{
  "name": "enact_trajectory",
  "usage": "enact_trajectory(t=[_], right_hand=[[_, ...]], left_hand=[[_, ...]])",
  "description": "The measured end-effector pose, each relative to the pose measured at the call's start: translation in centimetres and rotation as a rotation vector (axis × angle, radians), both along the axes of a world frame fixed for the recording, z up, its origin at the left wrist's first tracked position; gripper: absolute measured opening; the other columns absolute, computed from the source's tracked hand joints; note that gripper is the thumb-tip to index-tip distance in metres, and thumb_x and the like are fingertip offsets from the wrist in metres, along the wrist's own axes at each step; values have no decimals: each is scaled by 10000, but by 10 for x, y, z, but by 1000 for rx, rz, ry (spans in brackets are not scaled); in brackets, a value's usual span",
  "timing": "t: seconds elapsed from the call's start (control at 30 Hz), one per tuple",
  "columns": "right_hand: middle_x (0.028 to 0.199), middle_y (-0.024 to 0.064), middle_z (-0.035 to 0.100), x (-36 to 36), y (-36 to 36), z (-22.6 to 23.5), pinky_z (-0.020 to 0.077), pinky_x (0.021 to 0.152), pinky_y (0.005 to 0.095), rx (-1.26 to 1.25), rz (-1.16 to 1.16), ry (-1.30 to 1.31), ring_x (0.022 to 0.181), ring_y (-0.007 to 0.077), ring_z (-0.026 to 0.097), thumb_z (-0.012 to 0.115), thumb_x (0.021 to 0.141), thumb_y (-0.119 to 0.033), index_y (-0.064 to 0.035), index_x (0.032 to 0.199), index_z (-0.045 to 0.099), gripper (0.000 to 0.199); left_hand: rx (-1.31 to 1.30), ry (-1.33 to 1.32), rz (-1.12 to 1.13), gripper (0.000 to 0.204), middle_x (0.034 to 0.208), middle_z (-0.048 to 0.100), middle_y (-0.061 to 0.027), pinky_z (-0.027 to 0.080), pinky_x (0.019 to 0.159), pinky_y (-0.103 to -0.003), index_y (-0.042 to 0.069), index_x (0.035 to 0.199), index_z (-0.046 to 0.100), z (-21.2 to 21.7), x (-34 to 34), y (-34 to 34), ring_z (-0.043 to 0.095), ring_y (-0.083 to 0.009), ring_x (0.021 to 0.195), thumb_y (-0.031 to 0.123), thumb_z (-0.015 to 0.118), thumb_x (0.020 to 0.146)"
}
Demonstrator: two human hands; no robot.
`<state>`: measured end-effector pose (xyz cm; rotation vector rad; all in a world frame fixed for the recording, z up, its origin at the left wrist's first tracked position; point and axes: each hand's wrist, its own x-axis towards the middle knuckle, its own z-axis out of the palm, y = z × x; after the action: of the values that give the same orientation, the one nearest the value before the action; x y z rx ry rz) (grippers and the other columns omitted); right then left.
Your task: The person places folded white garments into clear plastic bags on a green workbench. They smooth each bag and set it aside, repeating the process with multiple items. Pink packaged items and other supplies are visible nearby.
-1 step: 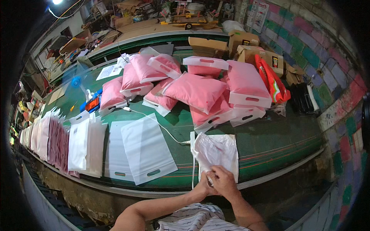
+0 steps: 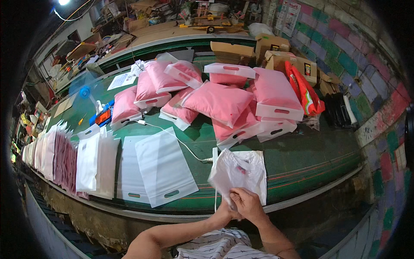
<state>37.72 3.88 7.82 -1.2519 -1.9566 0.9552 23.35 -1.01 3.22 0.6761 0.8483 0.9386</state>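
Note:
Both of my hands meet at the front edge of the green table [image 2: 310, 159], and each grips the lower end of a white plastic bag [image 2: 237, 170] that lies partly lifted and crumpled there. My left hand [image 2: 223, 212] is under the bag's bottom edge. My right hand [image 2: 249, 203] pinches that edge from above. A small pink patch shows through the bag. To the left lie flat white bags with cut-out handles [image 2: 164, 168], side by side.
A heap of filled pink bags with white handle strips [image 2: 220, 103] covers the table's middle. A white cable [image 2: 181, 143] runs toward the held bag. Stacks of white and pink bags [image 2: 56, 159] line the left edge. Cardboard boxes [image 2: 271, 45] and an orange-red bag [image 2: 304, 88] sit at right.

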Motion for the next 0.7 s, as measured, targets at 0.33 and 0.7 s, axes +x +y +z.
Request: enact_trajectory(t=[0.33, 0.7], right_hand=[[1264, 144, 660, -5, 80, 9, 459, 1083, 419, 277, 237, -51, 1213, 351, 608, 730, 764, -2, -54, 1285, 634, 533], [1275, 125, 638, -146, 125, -91, 515, 877, 307, -760, 424, 279, 1051, 143, 619, 777, 879, -109, -17, 1543, 332, 805]], left_hand=[[69, 297, 117, 605, 1238, 642, -62, 461, 1018, -354, 35, 1401, 476, 19, -69, 17, 597, -208, 1162, -91, 631, 830], [-254, -414, 471, 703, 1408, 574, -177, 442, 1097, -517, 31, 1456, 489, -15, -293, 25, 590, -357, 1239, 575, 435, 1015]])
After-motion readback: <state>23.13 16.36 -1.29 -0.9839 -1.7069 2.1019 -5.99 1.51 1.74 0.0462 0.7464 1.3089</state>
